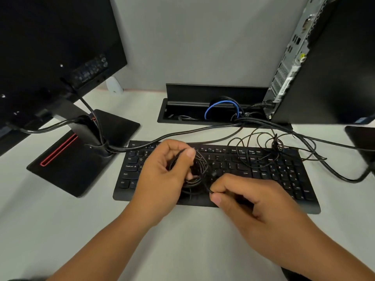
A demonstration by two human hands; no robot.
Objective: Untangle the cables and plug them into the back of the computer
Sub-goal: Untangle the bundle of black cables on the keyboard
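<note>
Head view: a black cable box (176, 118) sunk into the white desk (60, 230) has its lid raised; inside it lie a blue cable (215, 105) looped in an arc and several dark leads. Thick black cords (203, 129) run out of the box, one way to the monitor stand (81, 159), the other way off to the right. The stand is matte black, flat and square, with a red slot. A flat black keyboard (263, 171) lies mid-desk. Over its middle the left hand (162, 175) grips a coil (195, 171) of thin black cable, fingers and thumb curled round the loops. The right hand (245, 199) pinches one strand from that coil between thumb and forefinger, just beside the left. A second, looser tangle (276, 145) of thin wire sprawls over the keyboard's right end. The computer (324, 78) stands upright at the far right, its perforated metal back panel with ports facing left, well apart from both hands. A dark monitor (50, 47) fills the upper left.
</note>
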